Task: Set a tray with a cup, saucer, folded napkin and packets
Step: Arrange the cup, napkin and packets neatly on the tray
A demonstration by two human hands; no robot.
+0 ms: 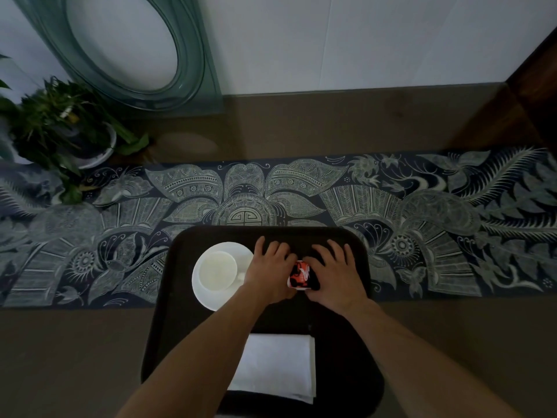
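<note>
Both hands are pressing in on the red packets [299,274] from either side: left hand [270,270], right hand [334,274]. The packets are sitting mid-tray [340,342], right of the cup [217,266]. Advise squaring the edges flat, clear of the saucer [211,297].

Around my work: cloth, plant and glass

A patterned dark runner [271,191] is lying across my brown surface [331,128]; a potted plant [57,128] is sitting far left, beside a green glass piece [132,49] leaning against the wall.
</note>
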